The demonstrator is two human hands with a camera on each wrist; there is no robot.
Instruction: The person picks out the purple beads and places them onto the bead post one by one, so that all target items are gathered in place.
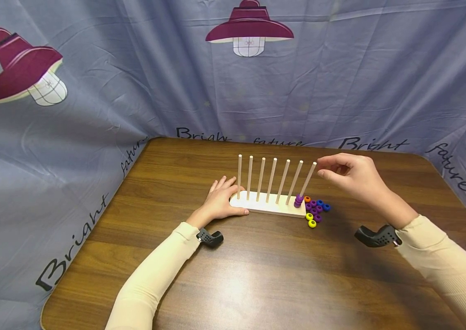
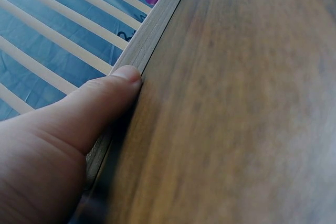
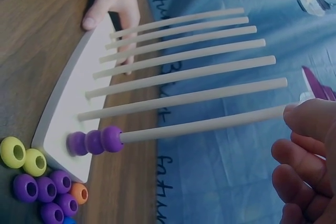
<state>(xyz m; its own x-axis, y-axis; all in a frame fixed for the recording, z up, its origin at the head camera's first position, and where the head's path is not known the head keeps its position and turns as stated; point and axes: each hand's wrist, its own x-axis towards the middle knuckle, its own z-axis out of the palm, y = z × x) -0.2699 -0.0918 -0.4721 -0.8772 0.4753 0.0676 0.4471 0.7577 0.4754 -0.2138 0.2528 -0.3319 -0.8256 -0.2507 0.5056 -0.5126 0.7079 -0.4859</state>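
A pale wooden peg rack (image 1: 271,209) with several upright pegs stands on the table. Three purple beads (image 3: 94,141) are stacked at the foot of its rightmost peg. My left hand (image 1: 220,201) grips the rack's left end, thumb along the front edge and fingers behind; in the left wrist view the thumb (image 2: 105,98) presses the base's side. At the top of the rightmost peg is my right hand (image 1: 350,174), its fingers loosely bent and thumb tip close to the peg's end. No bead shows between its fingertips.
Beside the rack's right end lie loose beads: several purple beads (image 1: 318,218), yellow beads (image 1: 312,223), blue beads (image 1: 326,207) and an orange bead (image 1: 307,199). The brown wooden table (image 1: 257,275) is bordered behind and at the sides by a printed blue-grey curtain (image 1: 319,91).
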